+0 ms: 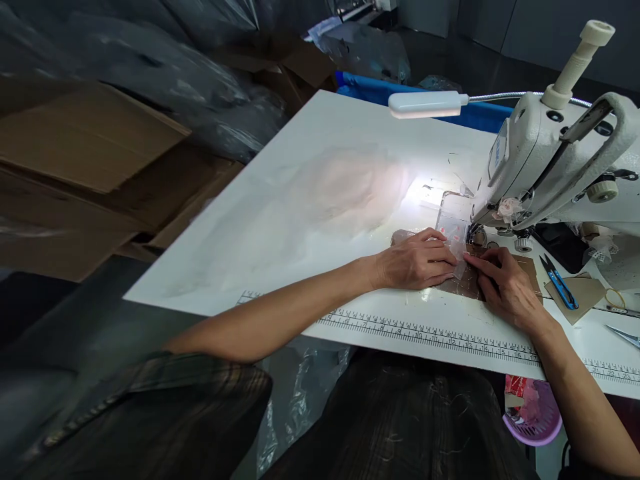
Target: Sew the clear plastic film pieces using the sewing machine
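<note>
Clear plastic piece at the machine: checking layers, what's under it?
Under the clear plastic piece, at its near end, lies a brown sheet; the left hand and right hand cover most of the overlap.

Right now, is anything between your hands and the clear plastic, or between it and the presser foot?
Nothing visible. The left hand and right hand both touch the clear plastic, which reaches the presser foot area.

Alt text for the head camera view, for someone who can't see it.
The left hand and right hand press a clear plastic piece onto brown material on a white table beside a white sewing machine. Blue snips lie to the right.
</note>
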Tool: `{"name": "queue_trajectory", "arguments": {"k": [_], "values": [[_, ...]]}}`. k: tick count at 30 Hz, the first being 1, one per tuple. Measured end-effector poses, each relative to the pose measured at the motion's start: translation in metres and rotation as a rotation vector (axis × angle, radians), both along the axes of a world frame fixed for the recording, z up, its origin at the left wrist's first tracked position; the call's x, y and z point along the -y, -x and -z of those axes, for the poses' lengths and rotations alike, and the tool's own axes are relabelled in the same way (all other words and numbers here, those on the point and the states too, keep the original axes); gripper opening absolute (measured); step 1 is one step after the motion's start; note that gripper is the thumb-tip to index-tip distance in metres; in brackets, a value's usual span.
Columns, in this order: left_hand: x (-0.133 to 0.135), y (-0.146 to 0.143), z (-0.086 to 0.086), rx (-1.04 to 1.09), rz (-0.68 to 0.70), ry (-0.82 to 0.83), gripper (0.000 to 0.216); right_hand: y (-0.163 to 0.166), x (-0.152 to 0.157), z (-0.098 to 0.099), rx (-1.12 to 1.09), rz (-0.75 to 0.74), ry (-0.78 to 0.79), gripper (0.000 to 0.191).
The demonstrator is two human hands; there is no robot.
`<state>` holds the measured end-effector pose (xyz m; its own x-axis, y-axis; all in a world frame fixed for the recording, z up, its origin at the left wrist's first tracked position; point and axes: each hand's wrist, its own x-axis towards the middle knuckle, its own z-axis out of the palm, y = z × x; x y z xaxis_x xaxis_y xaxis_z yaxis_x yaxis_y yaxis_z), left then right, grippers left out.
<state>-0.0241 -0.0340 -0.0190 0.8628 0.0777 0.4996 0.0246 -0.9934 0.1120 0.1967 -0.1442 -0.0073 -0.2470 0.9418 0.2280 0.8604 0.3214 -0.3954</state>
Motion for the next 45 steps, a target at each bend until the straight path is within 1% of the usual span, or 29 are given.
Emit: {"name": "queue_trajectory", "arguments": {"k": [4,8,12,16,20,22,25,27,30,32,40,45], "values": [[0.001,-0.001,0.001,-0.054,-0.03,0.036,0.021,0.0,0.003,-0.004,-0.038,-0.065,0.017,0.045],[0.001,-0.001,0.002,-0.025,-0.026,0.017,0.02,0.001,0.005,-0.003,0.012,-0.128,-0.029,0.039],[0.002,-0.001,0.002,0.031,-0.023,-0.031,0.02,0.003,0.005,-0.001,0.071,-0.141,-0.081,0.038],[0.003,-0.002,0.002,0.041,-0.02,-0.033,0.02,0.004,0.006,-0.002,0.086,-0.124,-0.068,0.038],[-0.001,0.002,-0.006,0.159,-0.003,-0.031,0.02,0.005,0.006,-0.003,0.089,-0.103,-0.05,0.039],[-0.006,0.006,-0.012,0.243,-0.066,0.008,0.028,0.006,0.007,-0.003,0.079,-0.095,-0.055,0.038],[-0.01,0.01,-0.02,0.318,-0.218,0.025,0.036,0.006,0.007,-0.002,0.066,-0.084,-0.065,0.037],[-0.01,0.01,-0.021,0.248,-0.226,-0.033,0.04,0.006,0.007,-0.001,0.071,-0.082,-0.073,0.037],[-0.008,0.005,-0.017,0.082,-0.14,-0.147,0.049,0.006,0.006,0.0,0.082,-0.077,-0.093,0.037],[-0.007,0.003,-0.013,0.029,-0.123,-0.191,0.053,0.006,0.006,0.001,0.081,-0.075,-0.102,0.037],[-0.011,0.002,-0.001,-0.012,-0.118,-0.212,0.05,0.005,0.006,0.001,0.079,-0.09,-0.115,0.035],[-0.011,0.003,0.001,0.003,-0.107,-0.225,0.048,0.005,0.006,0.001,0.087,-0.09,-0.125,0.035]]}}
